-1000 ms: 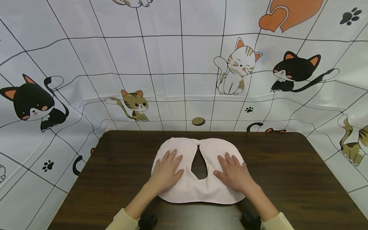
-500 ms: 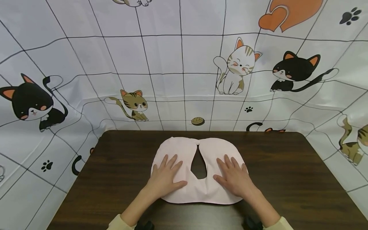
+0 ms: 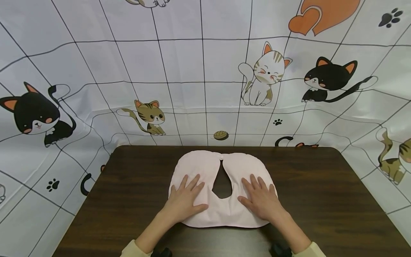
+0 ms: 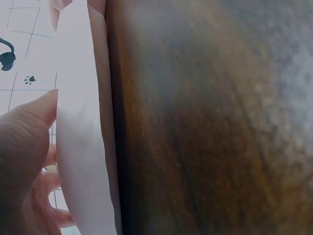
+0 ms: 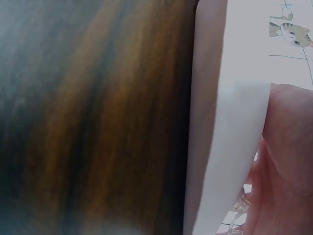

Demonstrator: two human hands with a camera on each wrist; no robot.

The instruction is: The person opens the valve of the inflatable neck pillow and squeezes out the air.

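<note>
A pale pink, padded U-shaped neck pillow [image 3: 224,212] lies flat on the dark wooden table [image 3: 321,200]. Its two rounded ends meet at the far side, around a teardrop opening where the wood shows. On the pillow's left half rests my left hand [image 3: 184,201], fingers spread and thumb pointing inward. My right hand [image 3: 261,200] lies on the right half in the same way. Both wrist views catch the pillow's thick side edge, with the left hand [image 4: 24,152] and the right hand [image 5: 288,142] against its upper face.
Behind the table hangs a white sheet [image 3: 186,60] with a black grid and cartoon cats. Dark objects [image 3: 279,248], partly cut off, show beneath both wrists near the front edge. Bare wood lies on either side of the pillow.
My left hand has slid slightly toward me on the pillow and its thumb has spread inward. The right hand stays nearly in place. The pillow's far edge has shifted slightly away.
</note>
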